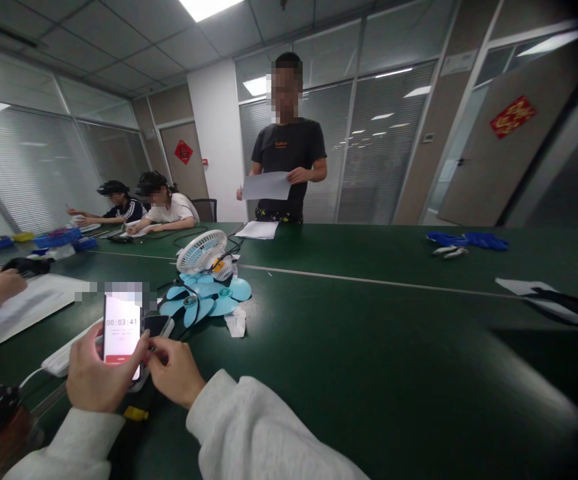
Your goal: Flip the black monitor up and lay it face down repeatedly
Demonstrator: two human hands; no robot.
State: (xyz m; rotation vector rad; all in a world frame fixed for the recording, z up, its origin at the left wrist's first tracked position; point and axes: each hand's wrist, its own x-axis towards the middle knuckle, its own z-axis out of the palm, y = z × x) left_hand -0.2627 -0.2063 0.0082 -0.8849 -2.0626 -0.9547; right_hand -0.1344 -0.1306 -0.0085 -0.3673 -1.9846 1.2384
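My left hand (93, 373) grips a smartphone (121, 337) upright, its lit screen showing a timer at 00:03:41 and a red bar at the bottom. Beside the phone's right edge, my right hand (175, 373) has its fingers pinched together. What they hold, if anything, is hidden. Behind the phone lies a dark flat device with a pale edge (166, 328), partly covered. Light blue fan blades (223, 303) lie beyond my hands, next to a white fan housing (203, 252) with dark cables.
A white power strip (71, 350) is left of the phone, a yellow piece (136, 414) below it. Crumpled paper (236, 323) sits near the blades. Blue gloves (469, 240) lie far right. Someone's hand (1, 293) shows at left. A person holding paper (267, 186) stands across the table.
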